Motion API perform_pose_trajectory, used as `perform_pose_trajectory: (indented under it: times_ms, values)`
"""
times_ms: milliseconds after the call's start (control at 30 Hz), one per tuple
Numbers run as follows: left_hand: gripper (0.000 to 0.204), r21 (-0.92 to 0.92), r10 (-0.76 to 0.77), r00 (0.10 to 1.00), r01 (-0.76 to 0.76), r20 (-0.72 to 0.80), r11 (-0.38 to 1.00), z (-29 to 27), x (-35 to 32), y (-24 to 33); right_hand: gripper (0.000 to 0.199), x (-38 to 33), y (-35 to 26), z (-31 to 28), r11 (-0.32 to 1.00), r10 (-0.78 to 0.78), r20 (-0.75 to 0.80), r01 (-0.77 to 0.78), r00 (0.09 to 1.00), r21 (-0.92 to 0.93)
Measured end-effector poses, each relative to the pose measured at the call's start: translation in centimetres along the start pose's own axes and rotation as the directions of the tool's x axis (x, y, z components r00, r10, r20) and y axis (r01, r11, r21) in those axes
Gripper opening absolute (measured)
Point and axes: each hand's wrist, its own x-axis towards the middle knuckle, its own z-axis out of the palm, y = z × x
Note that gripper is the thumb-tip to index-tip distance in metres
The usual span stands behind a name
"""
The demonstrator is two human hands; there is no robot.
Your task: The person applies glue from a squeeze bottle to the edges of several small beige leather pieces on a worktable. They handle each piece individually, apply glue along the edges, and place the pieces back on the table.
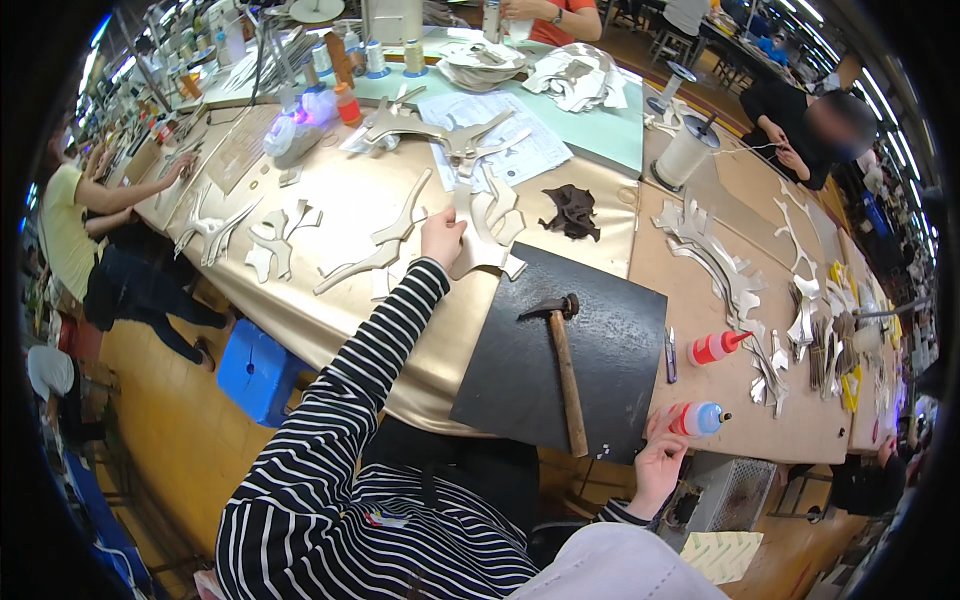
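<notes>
My left hand (443,238) reaches over the table, with its fingers closed on the edge of a cream cut piece (478,252) that looks like leather. More cream cut pieces (385,245) lie just left of it, and a crumpled dark brown piece (571,212) is off to the right. Down at the near right, my right hand (658,462) has its fingers loosely bent and apart, beside a red-filled squeeze bottle with a blue top (700,418). I see nothing held in it. A wooden-handled hammer (566,375) rests on a black mat (500,365) between the hands.
A second red squeeze bottle (715,347) and a slim cutter (670,355) are right of the mat. Behind them stands a large thread spool (686,152). Printed sheets (540,150) lie at the back. A blue stool (255,370) is on the floor; other people work nearby.
</notes>
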Motion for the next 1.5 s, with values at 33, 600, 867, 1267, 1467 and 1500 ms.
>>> perform_pose_trajectory:
  times_ms: [33,600,867,1267,1467,1500]
  values:
    - [0.031,0.003,0.004,1.000,-0.004,-0.021,1.000,0.1,-0.2,-0.4,0.051,-0.9,0.1,-0.6,0.994,0.022,0.059,-0.016,0.998,-0.109]
    - [0.049,0.398,0.344,0.931,-0.362,0.118,0.843,-1.1,-2.9,1.7,0.037,-8.0,-2.9,1.3,0.563,-0.248,0.375,0.448,0.893,-0.695]
    - [0.021,0.100,0.396,0.842,-0.459,0.367,0.883,0.0,-17.7,9.0,0.023,-4.1,-5.6,10.1,-0.632,-0.482,0.755,0.420,0.445,-0.652]
    - [0.012,0.094,0.296,0.753,-0.428,0.588,0.899,1.9,-21.9,8.8,0.032,15.8,-23.4,18.1,-0.925,0.043,0.902,-0.323,0.429,0.198]
    - [0.012,0.089,0.284,0.763,-0.407,0.580,0.909,2.1,-21.8,9.0,0.044,17.2,-23.5,20.0,-0.823,-0.263,0.710,-0.537,0.653,0.188]
    - [0.012,0.089,0.292,0.763,-0.413,0.576,0.906,2.1,-21.8,9.0,0.044,17.1,-23.5,20.0,-0.806,-0.263,0.719,-0.556,0.644,0.203]
